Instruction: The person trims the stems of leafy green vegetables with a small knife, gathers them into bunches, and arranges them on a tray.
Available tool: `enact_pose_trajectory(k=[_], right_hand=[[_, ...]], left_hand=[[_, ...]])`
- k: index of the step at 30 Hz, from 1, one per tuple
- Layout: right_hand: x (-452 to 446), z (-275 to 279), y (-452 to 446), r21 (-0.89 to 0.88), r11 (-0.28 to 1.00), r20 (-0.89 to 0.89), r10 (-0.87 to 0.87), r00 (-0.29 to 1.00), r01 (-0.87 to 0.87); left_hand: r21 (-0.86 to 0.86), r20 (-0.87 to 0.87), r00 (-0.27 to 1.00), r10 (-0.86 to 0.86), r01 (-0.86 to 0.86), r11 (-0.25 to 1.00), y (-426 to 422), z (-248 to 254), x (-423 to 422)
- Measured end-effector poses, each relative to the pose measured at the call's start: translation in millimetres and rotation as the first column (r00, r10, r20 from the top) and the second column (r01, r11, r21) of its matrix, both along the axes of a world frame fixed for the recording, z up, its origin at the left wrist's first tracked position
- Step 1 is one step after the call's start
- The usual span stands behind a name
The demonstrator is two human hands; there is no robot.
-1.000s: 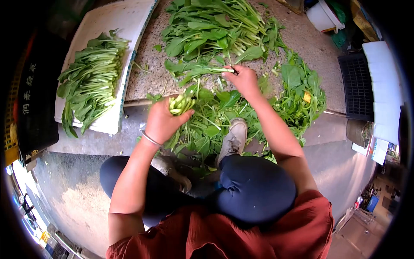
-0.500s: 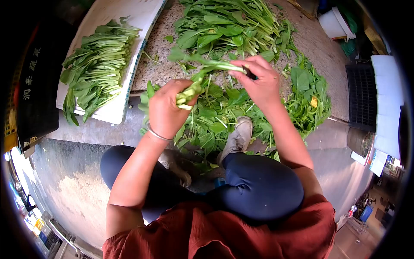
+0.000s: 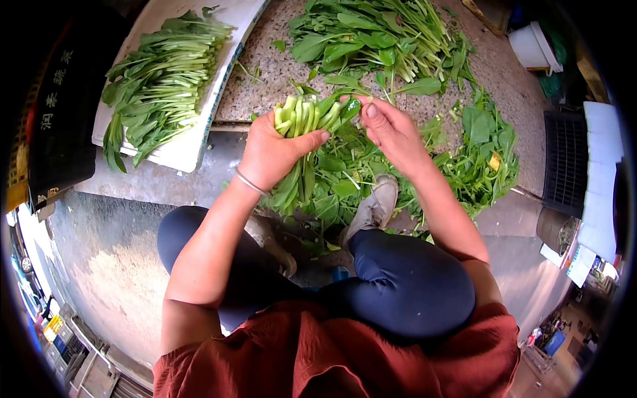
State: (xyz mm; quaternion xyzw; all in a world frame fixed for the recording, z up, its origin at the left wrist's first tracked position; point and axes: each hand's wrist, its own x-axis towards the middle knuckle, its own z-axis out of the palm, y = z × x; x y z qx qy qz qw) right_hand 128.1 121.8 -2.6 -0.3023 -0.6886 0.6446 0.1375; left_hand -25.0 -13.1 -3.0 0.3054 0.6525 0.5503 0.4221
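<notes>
My left hand (image 3: 275, 149) is wrapped round a bunch of leafy greens (image 3: 302, 116), with the pale stem ends up and the leaves hanging below the fist. Close by on the right, my right hand (image 3: 393, 131) has its fingers drawn together, the fingertips at a green leaf (image 3: 350, 110) at the bunch's edge. Whether anything else sits inside the right hand is hidden. Beneath both hands, loose leaves (image 3: 338, 182) lie heaped around my shoe. A larger pile of greens (image 3: 378, 40) rests on the stone slab beyond.
On the left, a white board (image 3: 189, 149) carries a row of greens (image 3: 162, 83) with stems lined up. More loose leaves (image 3: 481, 152) spread at the right. A black crate (image 3: 565, 162) and a white bucket (image 3: 533, 48) stand farther right.
The bunch in my left hand has turned so its stem ends point up. My right hand has moved slightly down; the stem and dark object seen in it before no longer show there.
</notes>
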Motion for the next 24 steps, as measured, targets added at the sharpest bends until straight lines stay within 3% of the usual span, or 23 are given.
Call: enact_pose_trajectory(k=[4,7,12,16,18,21,22,24], right_hand=[[-1.1,13.6,-4.5,-0.044,0.986,-0.056,0.159,0.986,-0.161],[-0.4,13.2,-4.0,0.052,0.973,0.006,0.227,0.974,-0.227],[-4.8,13.0,-12.2,0.150,0.975,-0.034,0.170,0.985,-0.164],[-4.6,1.8,-4.3,0.122,0.980,-0.100,0.171,0.980,-0.159],[-0.5,8.9,-0.2,-0.323,0.915,-0.097,0.221,0.970,-0.241],[0.4,2.0,3.2,-0.359,0.902,-0.104,0.218,0.970,-0.241],[0.4,-0.5,5.2,-0.360,0.901,-0.104,0.218,0.970,-0.241],[-0.7,-2.8,7.9,-0.144,0.981,0.097,0.144,0.985,-0.129]], left_hand=[[-0.010,-0.018,1.000,0.001,-0.001,1.000,1.9,-2.9,-0.8],[-0.025,-0.061,0.998,0.007,-0.009,1.000,1.7,-7.1,-1.5],[-0.018,-0.134,0.991,0.003,-0.006,1.000,0.9,-12.9,-1.3],[-0.017,-0.177,0.984,-0.020,0.017,1.000,1.6,-13.8,-2.2],[-0.025,-0.185,0.983,-0.025,0.021,0.999,0.9,-14.2,-2.4],[-0.050,-0.187,0.981,-0.050,0.041,0.998,0.6,-12.9,-2.3],[-0.029,-0.151,0.987,-0.056,0.052,0.998,1.1,-12.1,-1.4],[-0.010,-0.114,0.992,-0.062,0.062,0.998,1.6,-10.7,-1.3]])
